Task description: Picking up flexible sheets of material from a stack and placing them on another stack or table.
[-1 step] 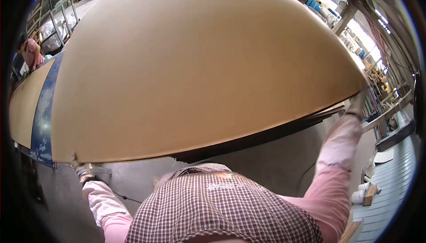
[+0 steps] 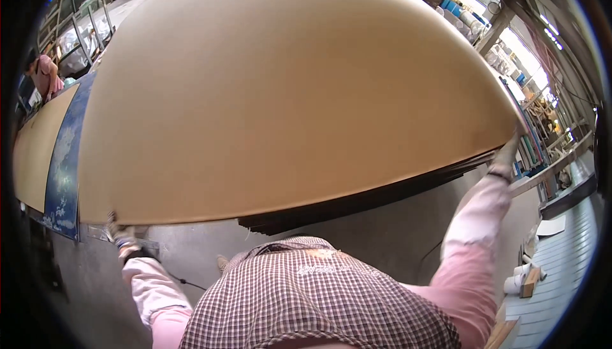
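Observation:
A very large tan board (image 2: 299, 107), smooth and flat-looking, fills most of the view in front of me. My left hand (image 2: 122, 234), in a work glove, is closed on its near edge close to the left corner, with the thumb side over the top. At the near right corner my right hand (image 2: 507, 150), also gloved, grips the edge; its fingers are partly hidden and blurred. Beneath the board, a stack of dark-edged sheets (image 2: 357, 203) shows along the near side. The board's far edge runs out of view.
On the left, a worn blue surface (image 2: 64, 164) lies beside another tan board (image 2: 35, 145). A person in pink (image 2: 46, 76) is at the far left. To the right stand a metal rail (image 2: 551, 165), a ribbed pale surface (image 2: 567, 279) and white containers (image 2: 513, 284). A dark cable (image 2: 185, 283) crosses the floor.
The board's near edge has shifted slightly away from me, and its right corner a little to the left. Both hands have moved slightly with it, still holding the edge.

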Motion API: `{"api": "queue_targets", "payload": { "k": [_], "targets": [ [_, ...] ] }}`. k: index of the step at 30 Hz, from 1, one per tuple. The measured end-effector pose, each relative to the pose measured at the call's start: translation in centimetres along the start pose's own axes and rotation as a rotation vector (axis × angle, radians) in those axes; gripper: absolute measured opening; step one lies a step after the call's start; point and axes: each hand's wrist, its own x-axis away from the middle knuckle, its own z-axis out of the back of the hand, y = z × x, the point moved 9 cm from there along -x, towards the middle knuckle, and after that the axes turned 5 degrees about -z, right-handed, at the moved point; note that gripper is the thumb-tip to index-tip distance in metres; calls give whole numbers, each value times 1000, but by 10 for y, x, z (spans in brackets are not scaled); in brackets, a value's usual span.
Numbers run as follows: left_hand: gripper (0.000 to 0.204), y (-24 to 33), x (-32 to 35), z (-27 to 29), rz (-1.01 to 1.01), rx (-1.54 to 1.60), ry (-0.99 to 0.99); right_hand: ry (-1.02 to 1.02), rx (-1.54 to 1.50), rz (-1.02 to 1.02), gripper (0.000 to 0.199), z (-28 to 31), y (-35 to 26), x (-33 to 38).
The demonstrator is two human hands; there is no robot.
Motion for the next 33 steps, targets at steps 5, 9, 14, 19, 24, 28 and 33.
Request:
{"api": "queue_targets", "payload": {
  "k": [5,9,14,19,24,28,33],
  "targets": [
    [26,-102,80,-231,214,389,142,21,-72,-488,49,-52,176,120],
    [17,-160,92,-293,339,329,94,-65,10,-711,45,-52,321,155],
    [38,-261,180,-300,623,556,252,20,-83,-981,59,73,425,131],
    [38,-292,190,-231,501,170,336,176,334,-1181,56,137,466,180],
    [35,-262,151,-160,494,264,406,408,360,-984,36,213,487,118],
    [29,-255,140,-154,573,-452,396,378,239,-1074,42,177,487,113],
    [15,-339,120,-150,422,-694,213,133,424,-1137,55,162,523,129]
  ]
}}
